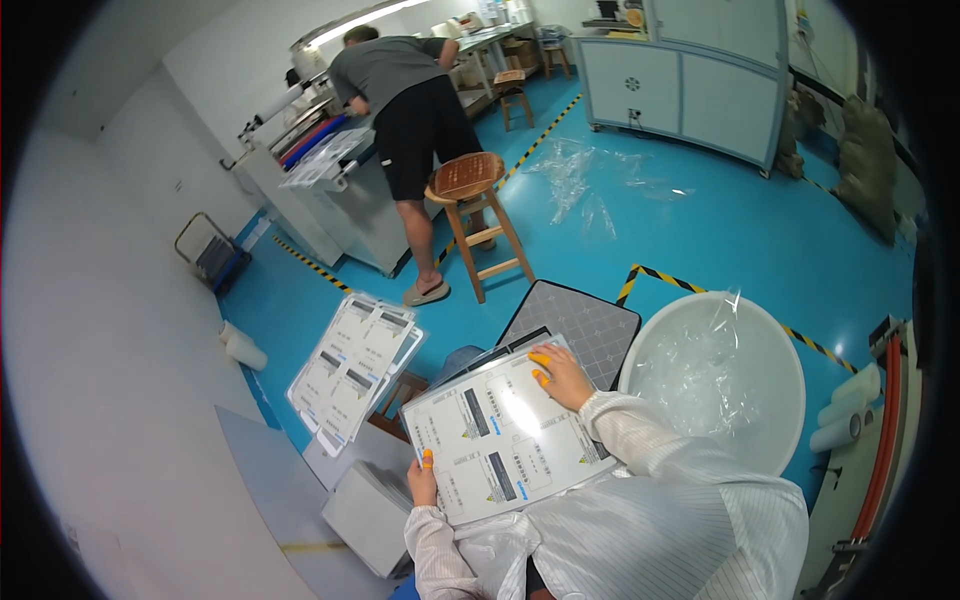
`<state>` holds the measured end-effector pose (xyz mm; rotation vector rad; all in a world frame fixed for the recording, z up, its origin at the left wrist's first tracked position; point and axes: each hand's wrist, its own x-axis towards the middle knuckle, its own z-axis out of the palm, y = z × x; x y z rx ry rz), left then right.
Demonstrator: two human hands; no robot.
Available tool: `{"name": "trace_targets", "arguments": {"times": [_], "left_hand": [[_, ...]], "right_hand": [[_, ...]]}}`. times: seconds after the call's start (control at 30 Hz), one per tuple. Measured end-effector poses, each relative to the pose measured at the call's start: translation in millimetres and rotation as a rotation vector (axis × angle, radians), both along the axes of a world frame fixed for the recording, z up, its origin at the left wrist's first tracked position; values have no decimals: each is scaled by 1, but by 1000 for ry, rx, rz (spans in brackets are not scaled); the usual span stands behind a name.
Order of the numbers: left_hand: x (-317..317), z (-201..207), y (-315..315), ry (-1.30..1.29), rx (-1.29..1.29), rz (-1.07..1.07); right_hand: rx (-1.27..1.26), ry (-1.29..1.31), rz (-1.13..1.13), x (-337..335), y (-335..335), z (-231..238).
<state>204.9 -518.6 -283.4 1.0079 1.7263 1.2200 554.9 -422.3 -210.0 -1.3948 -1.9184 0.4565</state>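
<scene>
A stack of printed white sheets [450, 440] with a glossy surface lies tilted across my lap. My left hand [423, 482] grips its left edge, with the orange-covered thumb on top and the other fingers hidden beneath. On the upper right part of the top sheet rests my right hand [565, 380], its fingers apart and two of them capped in orange. Dark-edged panels show just behind the stack's far edge. A second pile of similar printed sheets [350, 375] sits to the left on a support that is mostly hidden.
A grey quilted pad [575, 325] lies ahead, beside a large white tub [640, 350] holding clear plastic film [700, 375]. Beyond are a wooden stool [466, 176] and a person [410, 100] bending over a machine. More film [570, 180] lies on the blue floor.
</scene>
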Motion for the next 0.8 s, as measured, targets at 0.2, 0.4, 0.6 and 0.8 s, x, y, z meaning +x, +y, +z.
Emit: {"name": "trace_targets", "arguments": {"times": [0.2,0.4,0.6,0.8], "left_hand": [[-9,-20,-9,-32,41,63],[-23,-22,-31,-69,64,103],[-27,-24,-57,-154,68,184],[-42,-51,-67,-67,-55,215]], "right_hand": [[21,-33,-117,-7,-11,2],[-120,151,-228,-23,-20,20],[-243,242,-157,-30,-16,15],[-769,511,-87,-21,-9,5]]}}
